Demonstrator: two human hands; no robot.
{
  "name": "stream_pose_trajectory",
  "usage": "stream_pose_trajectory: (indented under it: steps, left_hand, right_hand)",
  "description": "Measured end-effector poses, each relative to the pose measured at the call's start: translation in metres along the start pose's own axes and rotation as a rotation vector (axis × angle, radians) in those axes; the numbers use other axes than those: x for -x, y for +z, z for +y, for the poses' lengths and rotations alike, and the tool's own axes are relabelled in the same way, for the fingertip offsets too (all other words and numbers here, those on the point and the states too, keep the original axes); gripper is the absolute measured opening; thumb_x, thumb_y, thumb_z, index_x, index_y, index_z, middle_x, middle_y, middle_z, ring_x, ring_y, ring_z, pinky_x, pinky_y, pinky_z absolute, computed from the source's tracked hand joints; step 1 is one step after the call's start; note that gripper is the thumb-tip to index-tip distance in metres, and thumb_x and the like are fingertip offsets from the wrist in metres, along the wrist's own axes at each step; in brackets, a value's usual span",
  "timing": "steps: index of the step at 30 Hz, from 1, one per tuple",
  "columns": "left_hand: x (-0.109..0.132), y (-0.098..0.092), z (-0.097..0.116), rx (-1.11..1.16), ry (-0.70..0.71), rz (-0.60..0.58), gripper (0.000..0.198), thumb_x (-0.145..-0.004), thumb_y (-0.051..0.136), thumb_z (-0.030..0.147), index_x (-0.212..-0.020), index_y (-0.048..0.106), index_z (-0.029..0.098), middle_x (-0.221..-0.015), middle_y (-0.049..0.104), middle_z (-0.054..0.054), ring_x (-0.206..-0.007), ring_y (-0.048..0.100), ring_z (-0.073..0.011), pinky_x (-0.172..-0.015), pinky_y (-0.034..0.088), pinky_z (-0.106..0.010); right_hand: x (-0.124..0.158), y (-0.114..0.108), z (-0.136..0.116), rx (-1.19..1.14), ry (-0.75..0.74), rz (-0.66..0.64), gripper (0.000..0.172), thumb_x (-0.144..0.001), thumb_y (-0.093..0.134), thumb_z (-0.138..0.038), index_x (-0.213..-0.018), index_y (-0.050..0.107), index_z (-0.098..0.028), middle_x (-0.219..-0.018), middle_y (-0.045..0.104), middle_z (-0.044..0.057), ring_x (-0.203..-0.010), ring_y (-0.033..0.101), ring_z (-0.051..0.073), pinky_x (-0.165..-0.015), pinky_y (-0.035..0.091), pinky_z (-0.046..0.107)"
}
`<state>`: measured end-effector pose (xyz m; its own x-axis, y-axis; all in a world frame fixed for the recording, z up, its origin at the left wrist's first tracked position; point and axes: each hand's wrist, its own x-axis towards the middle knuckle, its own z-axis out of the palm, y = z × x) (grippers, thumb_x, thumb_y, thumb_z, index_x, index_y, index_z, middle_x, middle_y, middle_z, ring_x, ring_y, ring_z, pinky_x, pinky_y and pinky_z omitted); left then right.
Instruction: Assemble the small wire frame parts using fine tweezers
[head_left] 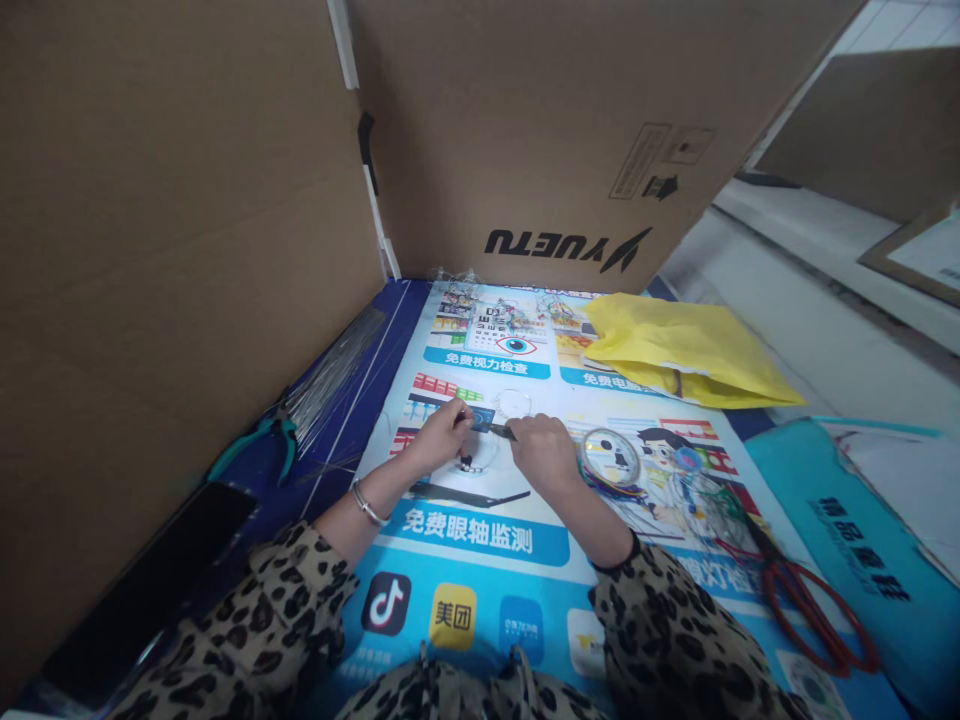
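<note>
My left hand [444,434] and my right hand [545,452] meet low over a printed blue and white poster [480,545] spread as a work surface. Both hands are closed in a pinch. My right hand grips a thin dark tool [501,430] that points toward my left fingertips. My left fingers pinch something tiny that I cannot make out. A few small dark beads [469,465] lie on the poster just below my left hand. A silver bracelet [367,503] circles my left wrist. Leopard-print sleeves cover both forearms.
Tall cardboard boxes [555,130] wall off the back and left. A bundle of thin wires [330,375], teal-handled pliers [259,440] and a black phone [161,575] lie at left. A clear spool [611,455], yellow bag [686,350], red scissors [814,615] and teal bag [847,530] sit at right.
</note>
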<state>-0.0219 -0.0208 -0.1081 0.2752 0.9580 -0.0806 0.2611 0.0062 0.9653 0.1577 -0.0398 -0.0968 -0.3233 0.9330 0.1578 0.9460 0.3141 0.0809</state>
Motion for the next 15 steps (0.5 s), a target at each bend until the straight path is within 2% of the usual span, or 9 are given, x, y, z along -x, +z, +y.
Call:
stream_pose_trajectory:
  steps: [3,9,15]
  left_hand:
    - [0.002,0.002,0.002,0.036,0.000,0.016,0.003,-0.077,0.044,0.017,-0.076,0.041,0.019,-0.058,0.043,0.006,-0.043,0.047,-0.0084,-0.044,0.036,-0.020]
    - [0.008,0.015,0.004,0.060,0.021,0.161,0.005,-0.078,0.043,0.016,-0.076,0.042,0.019,-0.060,0.045,0.005,-0.052,0.047,-0.0098,-0.054,0.037,-0.023]
    - [0.010,0.021,0.003,0.061,0.032,0.176,0.004,-0.079,0.042,0.017,-0.076,0.042,0.020,-0.061,0.045,0.004,-0.054,0.046,-0.0109,-0.057,0.037,-0.024]
  right_hand:
    - [0.000,0.000,0.001,0.004,0.012,-0.002,0.016,-0.078,0.050,-0.021,-0.089,0.062,-0.020,-0.078,0.063,0.006,-0.078,0.051,0.018,-0.067,0.025,0.030]
    - [0.000,0.001,0.001,0.007,0.032,0.012,0.015,-0.080,0.049,-0.022,-0.088,0.062,-0.020,-0.077,0.062,0.006,-0.077,0.051,0.018,-0.067,0.025,0.030]
    - [0.001,0.002,0.001,0.009,0.010,0.039,0.013,-0.078,0.051,-0.019,-0.085,0.061,-0.020,-0.075,0.062,0.005,-0.077,0.050,0.018,-0.067,0.024,0.031]
